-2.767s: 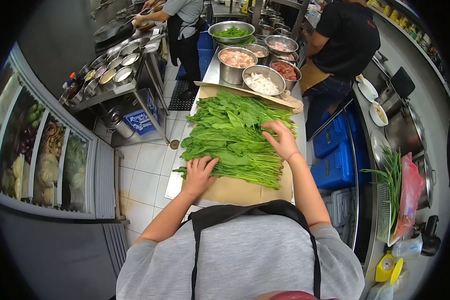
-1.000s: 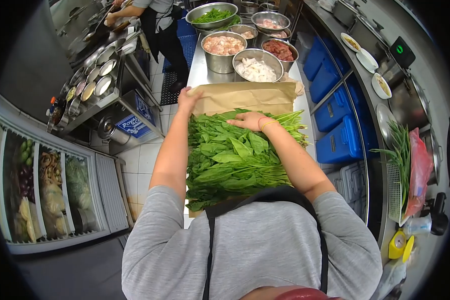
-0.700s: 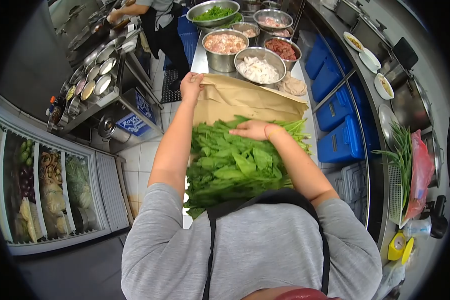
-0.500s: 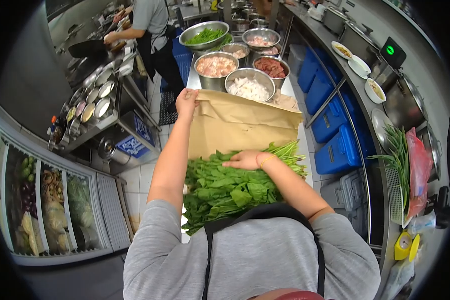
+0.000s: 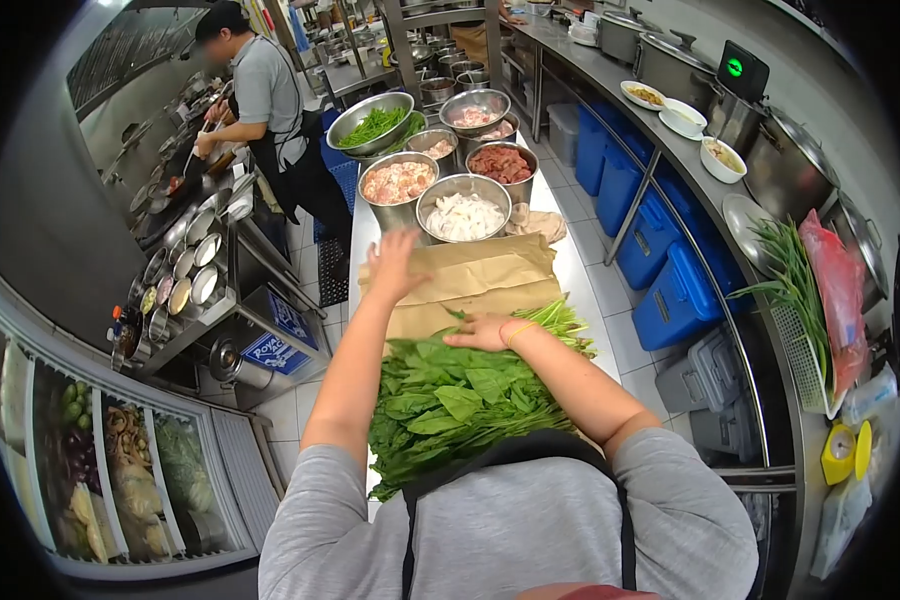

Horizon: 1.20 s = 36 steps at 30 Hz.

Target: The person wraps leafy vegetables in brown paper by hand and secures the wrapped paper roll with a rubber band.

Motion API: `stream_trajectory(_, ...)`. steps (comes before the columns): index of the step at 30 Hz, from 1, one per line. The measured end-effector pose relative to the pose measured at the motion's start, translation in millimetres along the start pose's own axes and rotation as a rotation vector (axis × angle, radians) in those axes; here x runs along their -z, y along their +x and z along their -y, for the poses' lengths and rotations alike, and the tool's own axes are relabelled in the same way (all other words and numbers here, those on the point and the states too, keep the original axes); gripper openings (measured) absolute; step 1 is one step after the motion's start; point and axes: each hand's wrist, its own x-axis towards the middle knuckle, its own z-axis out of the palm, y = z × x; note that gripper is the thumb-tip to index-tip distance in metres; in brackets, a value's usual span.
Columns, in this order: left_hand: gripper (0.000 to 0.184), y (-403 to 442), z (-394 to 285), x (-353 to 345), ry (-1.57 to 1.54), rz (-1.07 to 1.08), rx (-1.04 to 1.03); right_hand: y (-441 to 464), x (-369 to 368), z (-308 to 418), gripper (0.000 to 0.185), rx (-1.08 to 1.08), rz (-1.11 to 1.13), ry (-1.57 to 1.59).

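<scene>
A thick layer of leafy greens lies on the table close to my body, stems toward the right. Flat on the top edge of the greens rests my right hand, its fingers spread. My left hand is over the left side of the brown paper, fingers apart and slightly blurred, holding nothing. The paper lies beyond the greens, creased. Just past it are a bowl of white pieces and a pot of pale meat.
Bowls of dark red meat and green vegetables stand farther up the table. A person works at the stove on the left. Blue bins sit under the right counter; an open fridge is at lower left.
My left hand has let go of the paper's far corner and its fingers have opened. The raised paper has come down lower. My right hand stays on the greens, and the view has tilted up.
</scene>
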Motion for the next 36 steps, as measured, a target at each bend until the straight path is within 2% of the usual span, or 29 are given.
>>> stream_trajectory(1, 0.072, 2.0, -3.7, -8.5, 0.026, 0.254, 0.038, -1.6, -2.9, 1.5, 0.092, -0.001, 0.018, -0.057)
stream_trajectory(2, 0.076, 5.0, -6.8, -16.0, 0.053, 0.504, 0.076, -3.6, -4.0, 2.0, 0.092, -0.003, 0.013, -0.06)
stream_trajectory(3, 0.076, 6.7, -8.4, -23.8, 0.051, 0.498, 0.073, -6.7, -3.3, 3.3, 0.092, -0.023, 0.049, -0.011)
stream_trajectory(5, 0.057, 11.0, -8.1, -37.1, -0.003, 0.508, 0.157, -10.4, -4.3, 2.5, 0.096, -0.015, 0.075, 0.044)
stream_trajectory(6, 0.057, 16.6, -7.5, -38.0, -0.001, 0.504, 0.15, -10.9, -2.3, 2.8, 0.096, -0.017, 0.067, 0.045)
stream_trajectory(8, 0.031, 22.3, -5.3, -39.1, -0.126, 0.481, -0.055, -11.5, -2.5, 4.4, 0.095, -0.009, 0.074, 0.007)
stream_trajectory(9, 0.026, 26.5, -8.5, -33.2, -0.184, 0.344, -0.125, -14.7, 0.7, 7.2, 0.095, -0.005, 0.098, 0.054)
stream_trajectory(13, 0.027, 64.7, -11.4, 7.3, -0.188, 0.253, -0.136, -3.7, 1.8, 10.4, 0.092, -0.019, 0.13, 0.005)
stream_trajectory(16, 0.028, 86.2, -15.3, 23.9, -0.068, 0.275, -0.174, -13.0, 17.5, 21.2, 0.089, 0.029, 0.154, 0.003)
stream_trajectory(18, 0.027, 94.7, -17.3, 30.7, 0.074, 0.215, -0.237, -17.4, 25.7, 26.0, 0.088, 0.013, 0.148, 0.01)
stream_trajectory(20, 0.026, 104.8, -23.5, 39.2, 0.101, 0.261, -0.175, -15.4, 33.5, 26.1, 0.088, -0.037, 0.081, -0.044)
stream_trajectory(22, 0.027, 116.5, -23.8, 41.9, 0.087, 0.199, -0.18, -8.5, 39.2, 21.1, 0.088, -0.021, 0.046, -0.059)
stream_trajectory(26, 0.029, 129.3, -22.0, 34.9, 0.19, 0.245, -0.154, 0.6, 35.9, 16.4, 0.09, -0.043, 0.062, -0.043)
stream_trajectory(31, 0.029, 130.8, -13.9, 27.4, 0.18, 0.213, -0.128, -0.7, 30.7, 15.9, 0.093, -0.075, 0.066, -0.041)
stream_trajectory(36, 0.028, 122.2, -11.9, 24.2, 0.189, 0.272, -0.076, 2.6, 9.6, 3.2, 0.091, -0.093, 0.059, -0.034)
